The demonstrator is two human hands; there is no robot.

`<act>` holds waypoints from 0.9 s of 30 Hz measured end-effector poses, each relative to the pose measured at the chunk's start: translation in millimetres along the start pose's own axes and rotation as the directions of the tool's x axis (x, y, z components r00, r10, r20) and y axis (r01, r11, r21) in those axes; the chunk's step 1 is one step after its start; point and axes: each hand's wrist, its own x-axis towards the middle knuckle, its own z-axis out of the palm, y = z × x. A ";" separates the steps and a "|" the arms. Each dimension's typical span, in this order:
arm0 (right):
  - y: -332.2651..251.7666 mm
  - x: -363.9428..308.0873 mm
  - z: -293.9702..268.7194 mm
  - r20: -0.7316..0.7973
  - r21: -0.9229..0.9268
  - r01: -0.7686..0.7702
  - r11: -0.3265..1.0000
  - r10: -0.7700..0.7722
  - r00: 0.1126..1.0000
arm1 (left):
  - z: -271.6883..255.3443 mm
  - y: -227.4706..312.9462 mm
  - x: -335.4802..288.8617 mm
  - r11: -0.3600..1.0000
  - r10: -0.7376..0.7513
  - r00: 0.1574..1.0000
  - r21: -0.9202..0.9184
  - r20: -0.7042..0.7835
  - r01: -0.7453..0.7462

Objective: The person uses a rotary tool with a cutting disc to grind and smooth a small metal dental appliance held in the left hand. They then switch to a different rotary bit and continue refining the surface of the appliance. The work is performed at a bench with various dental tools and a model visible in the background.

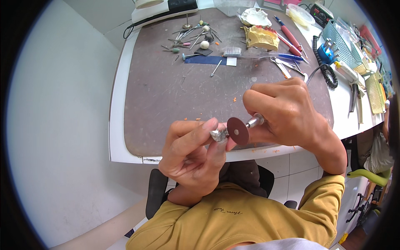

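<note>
Between the thumb and fingers of my left hand [193, 152] is a small, silvery metal dental casting [217, 135]. My right hand [283, 112] is closed around a rotary handpiece [255, 121], whose metal nose points left. On its tip sits a round, dark brown abrasive disc [238, 131], right beside the casting. Whether disc and metal touch cannot be made out. Both hands are at the near edge of the table, and the right fingers hide most of the handpiece.
A brown mat [166, 96] covers the white table. Further back lie several rotary burs [183, 41], a brush [232, 51], a blue strip [204, 60] and a yellowish dental model [262, 38]. Calipers [285, 66], a coiled black cord [329, 77] and a teal basket [339, 41] are at the right.
</note>
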 end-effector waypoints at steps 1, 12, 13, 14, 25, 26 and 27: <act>0.7 -0.4 0.0 0.009 0.000 -0.009 1.000 0.009 1.000 | -0.7 0.1 0.1 1.000 0.001 1.000 0.003 0.003 -0.001; -0.3 -0.3 -1.4 0.021 -0.018 -0.007 1.000 0.008 1.000 | -0.3 1.1 -0.6 1.000 -0.015 1.000 -0.017 0.003 0.015; -0.1 -0.4 -2.2 0.021 -0.024 -0.007 1.000 0.008 1.000 | 0.6 0.6 -0.1 1.000 -0.005 1.000 -0.021 0.003 0.005; 0.2 -0.2 -1.7 0.020 -0.024 -0.004 1.000 0.004 1.000 | 1.0 -0.2 0.8 1.000 0.006 1.000 -0.019 0.003 -0.006; 0.4 0.0 -1.7 0.012 -0.006 -0.009 1.000 0.009 1.000 | 0.8 0.3 0.9 1.000 0.007 1.000 0.004 -0.007 -0.007; 0.2 0.3 -1.8 0.004 -0.007 0.001 1.000 -0.001 1.000 | 1.0 1.7 0.4 1.000 -0.009 1.000 0.003 -0.011 0.009; 0.2 0.0 -2.3 0.013 -0.012 -0.007 1.000 0.008 1.000 | 1.5 2.7 0.3 1.000 -0.024 1.000 0.001 -0.016 0.024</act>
